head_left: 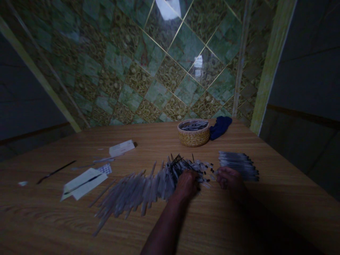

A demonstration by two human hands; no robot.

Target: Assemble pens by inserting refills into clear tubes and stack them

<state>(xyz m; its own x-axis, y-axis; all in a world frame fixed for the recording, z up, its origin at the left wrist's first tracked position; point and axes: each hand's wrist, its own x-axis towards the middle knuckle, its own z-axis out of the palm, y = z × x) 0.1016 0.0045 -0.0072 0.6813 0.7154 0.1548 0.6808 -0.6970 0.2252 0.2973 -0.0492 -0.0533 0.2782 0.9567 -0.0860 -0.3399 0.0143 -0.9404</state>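
Observation:
My left hand (187, 182) rests at the right end of a pile, its fingers curled down among small parts; what they close on is hidden. Leftward from it spread many clear pen barrels (127, 194). Dark, thin pointed pen parts (176, 164) lie heaped just beyond this hand. Small clear caps with black ends (205, 166) are scattered between my two hands. My right hand (230, 179) is closed in a pinch near these caps, with a small pale piece at its fingertips that is too dim to name. Beside it lies a neat row of pens (236, 164).
A round woven basket (193, 138) full of pens stands at the back, with a dark blue cloth (221, 126) against it. Toward the left are a white box (122, 148), pale papers (82, 182) bearing a dark pen, and a dark strip (57, 171). A tiled wall (159, 71) rises behind the wooden table (212, 223).

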